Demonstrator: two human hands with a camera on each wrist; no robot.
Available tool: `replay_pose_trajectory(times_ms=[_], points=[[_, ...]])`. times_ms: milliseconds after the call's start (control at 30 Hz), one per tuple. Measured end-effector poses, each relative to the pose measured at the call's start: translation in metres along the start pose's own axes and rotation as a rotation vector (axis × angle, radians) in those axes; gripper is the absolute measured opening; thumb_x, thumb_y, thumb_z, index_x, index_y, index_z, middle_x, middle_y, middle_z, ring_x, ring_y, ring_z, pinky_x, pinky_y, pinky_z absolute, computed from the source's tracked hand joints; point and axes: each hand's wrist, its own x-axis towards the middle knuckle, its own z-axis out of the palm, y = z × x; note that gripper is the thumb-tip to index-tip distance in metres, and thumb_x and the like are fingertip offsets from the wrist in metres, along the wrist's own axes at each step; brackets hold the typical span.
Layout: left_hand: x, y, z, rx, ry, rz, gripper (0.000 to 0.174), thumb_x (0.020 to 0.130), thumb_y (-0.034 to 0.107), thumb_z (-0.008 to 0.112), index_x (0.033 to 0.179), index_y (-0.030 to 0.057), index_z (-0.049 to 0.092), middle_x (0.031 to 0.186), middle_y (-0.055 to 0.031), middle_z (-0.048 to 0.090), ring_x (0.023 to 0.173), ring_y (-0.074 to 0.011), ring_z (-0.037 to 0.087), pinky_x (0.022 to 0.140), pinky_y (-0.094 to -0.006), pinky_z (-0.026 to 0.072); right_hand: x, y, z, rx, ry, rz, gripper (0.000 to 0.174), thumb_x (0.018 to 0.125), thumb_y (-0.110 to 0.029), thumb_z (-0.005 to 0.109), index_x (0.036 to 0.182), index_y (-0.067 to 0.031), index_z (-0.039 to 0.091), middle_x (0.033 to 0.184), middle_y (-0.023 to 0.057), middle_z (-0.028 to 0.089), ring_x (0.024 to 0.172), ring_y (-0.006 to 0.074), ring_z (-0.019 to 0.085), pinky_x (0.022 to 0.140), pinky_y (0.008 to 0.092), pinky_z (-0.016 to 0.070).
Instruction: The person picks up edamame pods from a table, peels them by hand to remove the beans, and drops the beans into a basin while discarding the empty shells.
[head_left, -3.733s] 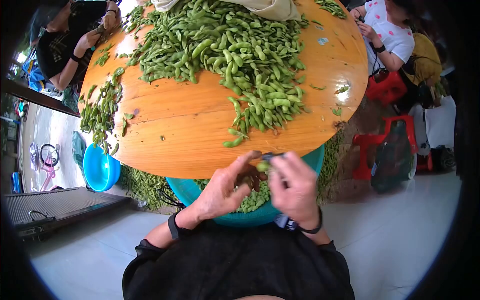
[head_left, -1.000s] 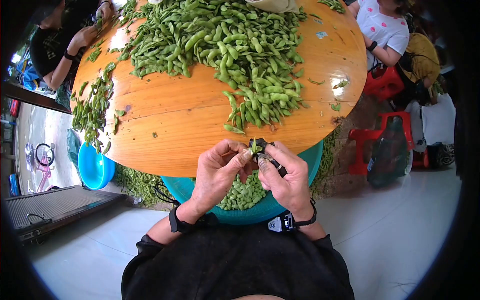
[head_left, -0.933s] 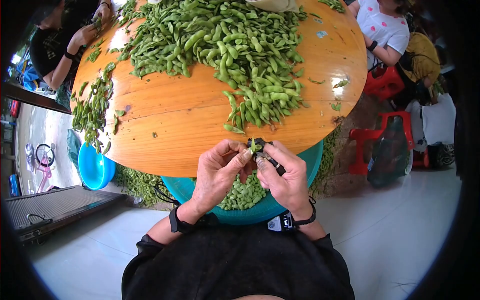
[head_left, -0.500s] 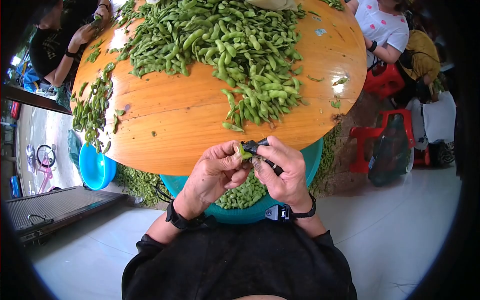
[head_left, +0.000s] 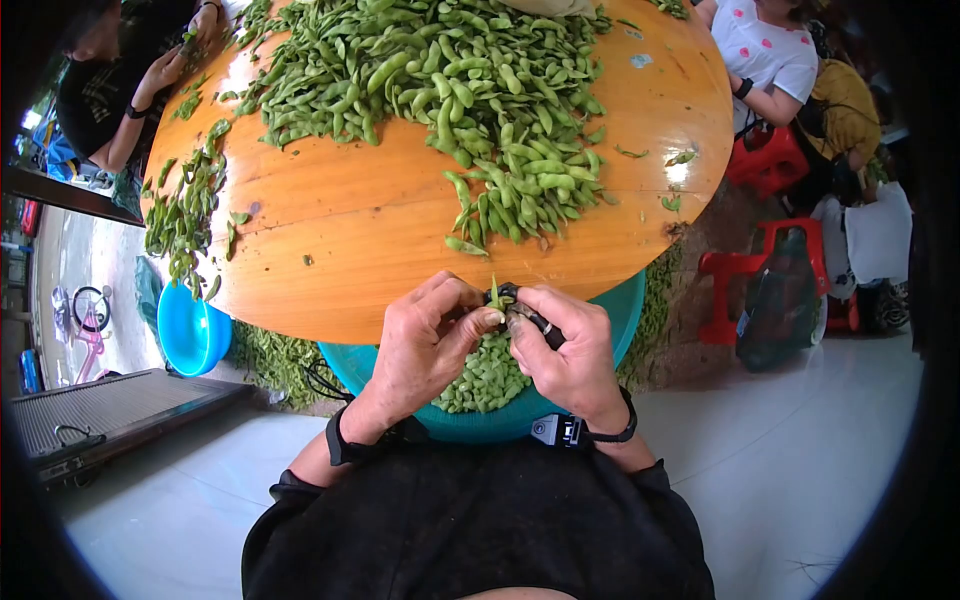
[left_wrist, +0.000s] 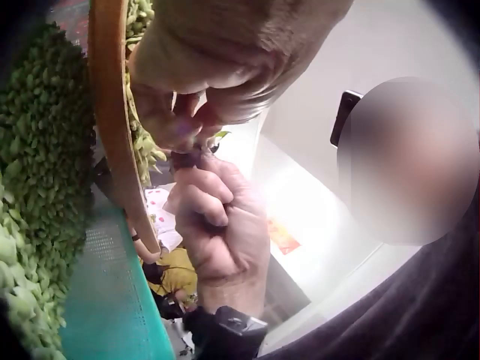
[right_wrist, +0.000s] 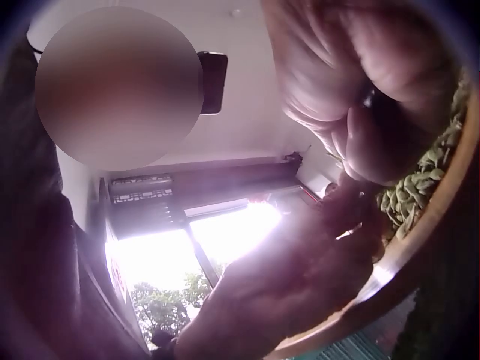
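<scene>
Over the table's near edge in the head view, my left hand (head_left: 415, 340) pinches a green soybean pod (head_left: 495, 293) between thumb and fingers. My right hand (head_left: 570, 350) meets it at the pod and grips a small black tool (head_left: 545, 330); its exact kind cannot be told, as fingers cover most of it. Below both hands sits a teal basin (head_left: 470, 430) holding shelled green beans (head_left: 485, 375). A large heap of soybean pods (head_left: 500, 100) covers the far part of the wooden table (head_left: 330, 285). In the left wrist view, the right hand's fingers (left_wrist: 206, 199) are curled.
More pods (head_left: 190, 215) lie along the table's left edge, above a blue basin (head_left: 190, 335). Green pods or husks (head_left: 285, 370) cover the floor under the table. Red stools (head_left: 740, 280) stand at right. One person (head_left: 110, 100) sits at left, another (head_left: 770, 60) at right.
Both hands stay together over the basin. The pod, lying tilted half a second ago, now points upward between the fingertips. The left hand has turned slightly, its back more to the camera.
</scene>
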Motion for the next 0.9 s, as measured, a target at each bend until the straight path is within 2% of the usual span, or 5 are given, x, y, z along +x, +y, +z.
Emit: replay_pose_trajectory(times_ms=[133, 367, 467, 633, 900], points=[[-0.001, -0.001, 0.01, 0.477, 0.135, 0.411, 0.019, 0.085, 0.0, 0.067, 0.099, -0.0023, 0.054, 0.085, -0.017, 0.053, 0.066, -0.0346, 0.057, 0.052, -0.0411, 0.0489, -0.001, -0.01, 0.002, -0.163, 0.039, -0.113, 0.019, 0.082, 0.003, 0.065, 0.101, 0.005, 0.064, 0.077, 0.0156, 0.062, 0.063, 0.0269, 0.063, 0.058, 0.0333, 0.0483], [-0.005, -0.004, 0.016, 0.552, 0.151, 0.256, 0.014, 0.087, -0.002, 0.059, 0.1, -0.0033, 0.052, 0.09, -0.0205, 0.051, 0.077, -0.0409, 0.056, 0.059, -0.0424, 0.0478, 0.0, -0.004, 0.014, -0.339, 0.138, -0.316, 0.019, 0.081, 0.004, 0.064, 0.1, 0.0045, 0.063, 0.076, 0.0151, 0.062, 0.058, 0.0272, 0.06, 0.056, 0.0333, 0.0477], [0.001, -0.01, 0.0, 0.465, 0.076, 0.399, 0.012, 0.092, 0.002, 0.058, 0.099, -0.0035, 0.05, 0.084, -0.0151, 0.049, 0.065, -0.0322, 0.059, 0.053, -0.0387, 0.0485, 0.002, 0.002, 0.006, -0.131, 0.056, -0.148, 0.017, 0.082, 0.004, 0.064, 0.099, 0.005, 0.064, 0.074, 0.0142, 0.061, 0.056, 0.0244, 0.058, 0.055, 0.0316, 0.0467], [0.003, 0.004, -0.01, -0.33, -0.227, -0.28, 0.023, 0.103, 0.018, 0.053, 0.093, -0.0031, 0.055, 0.073, -0.0044, 0.06, 0.059, -0.0086, 0.056, 0.058, -0.0241, 0.0457, 0.001, 0.005, 0.001, 0.022, 0.018, 0.022, 0.015, 0.082, 0.002, 0.065, 0.097, 0.0055, 0.064, 0.073, 0.0136, 0.061, 0.056, 0.0232, 0.057, 0.055, 0.0307, 0.0461], [-0.001, 0.0, -0.003, -0.388, -0.115, -0.244, 0.017, 0.098, 0.008, 0.05, 0.107, -0.0039, 0.058, 0.08, -0.0046, 0.062, 0.065, -0.01, 0.058, 0.061, -0.0245, 0.0474, -0.002, -0.001, 0.022, -0.394, 0.191, -0.396, 0.019, 0.078, 0.006, 0.066, 0.097, 0.004, 0.062, 0.078, 0.0137, 0.059, 0.062, 0.0285, 0.061, 0.056, 0.0326, 0.047]])
